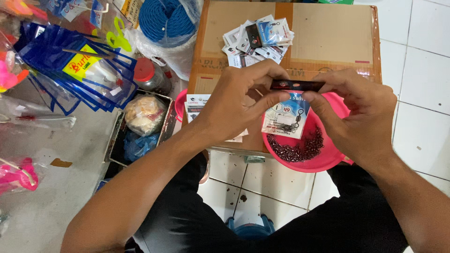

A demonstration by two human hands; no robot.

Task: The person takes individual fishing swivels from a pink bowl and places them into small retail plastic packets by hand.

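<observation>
Pinching small packet (287,117) by its dark header strip, left hand (239,105) and right hand (358,117) both closed on it | packet hangs above pink bowl (328,161) of swivels | I'd keep header level, grip even.

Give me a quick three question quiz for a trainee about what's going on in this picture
1. True or false: both the left hand and the right hand pinch the black header strip of the small clear plastic packet.
2. What lies in the round pink plastic bowl?
A. blue rope
B. small dark metal swivels
C. coins
3. Fill in: the heap of small sealed packets rests on top of the brown ____ box.

Key: 1 true; 2 B; 3 cardboard.
</observation>
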